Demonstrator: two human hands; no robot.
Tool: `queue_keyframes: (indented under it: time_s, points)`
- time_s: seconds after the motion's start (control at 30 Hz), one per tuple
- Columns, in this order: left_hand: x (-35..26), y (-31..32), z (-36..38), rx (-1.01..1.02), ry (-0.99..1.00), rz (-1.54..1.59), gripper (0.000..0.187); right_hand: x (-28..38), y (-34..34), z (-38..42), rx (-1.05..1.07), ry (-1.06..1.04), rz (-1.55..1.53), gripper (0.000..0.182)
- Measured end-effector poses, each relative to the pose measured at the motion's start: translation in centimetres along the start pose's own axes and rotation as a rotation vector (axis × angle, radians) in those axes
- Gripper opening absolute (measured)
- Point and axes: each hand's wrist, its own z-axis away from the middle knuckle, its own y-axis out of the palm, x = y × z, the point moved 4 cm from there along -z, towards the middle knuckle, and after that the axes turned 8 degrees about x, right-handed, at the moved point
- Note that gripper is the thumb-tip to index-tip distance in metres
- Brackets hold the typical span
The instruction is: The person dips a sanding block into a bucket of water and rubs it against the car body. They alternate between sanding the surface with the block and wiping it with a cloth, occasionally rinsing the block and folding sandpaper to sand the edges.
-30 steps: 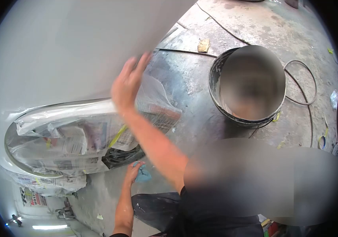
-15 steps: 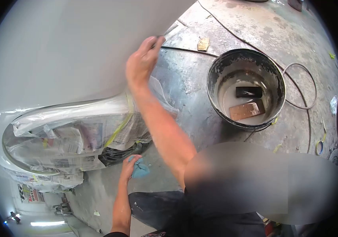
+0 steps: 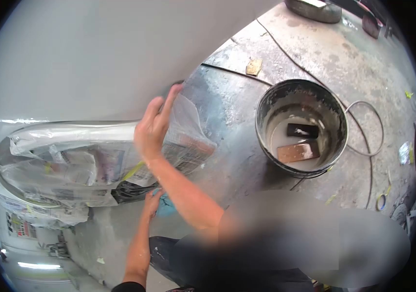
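Observation:
My right hand presses at the lower edge of a smooth grey car body panel, its fingers bent around a small dark pad. Only a sliver of that pad shows; the hand covers the rest. Lower down, my left hand grips a crumpled blue cloth, partly hidden behind my right forearm. Beside my right hand is a wheel arch masked with newspaper and clear plastic film, with yellow tape across it.
A black bucket stands on the stained floor, holding cloudy water, a black block and a brown block. Hoses run past it. A yellowish sponge-like piece, a tape roll and a tyre lie farther off.
My right hand has moved down and left along the panel edge toward the masked arch. My left hand keeps hold of the cloth. The view has shifted slightly.

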Motion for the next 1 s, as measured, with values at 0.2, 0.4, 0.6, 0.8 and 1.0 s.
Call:
queue_keyframes:
  time_s: [0.2,0.4,0.6,0.8,1.0]
  points:
    - [0.0,-1.6,1.8,-0.015,0.083,-0.21,0.021,1.5,-3.3,-8.6,-0.061,-0.006,-0.264,0.069]
    - [-0.7,0.7,0.0,0.021,0.028,-0.023,0.019,-0.7,-0.6,1.0,0.045,-0.002,-0.004,0.067]
    - [-1.1,-1.6,3.0,-0.004,0.131,-0.044,0.018,-1.9,-3.6,-7.3,0.003,0.174,-0.148,0.065]
    - [-2.2,-0.3,2.0,0.017,0.163,-0.031,0.018,-1.3,-0.8,-1.1,0.014,-0.031,0.008,0.06]
    - [-0.7,-1.2,2.6,0.022,0.118,-0.073,0.018,0.6,-1.7,-5.3,0.005,0.041,-0.146,0.059]
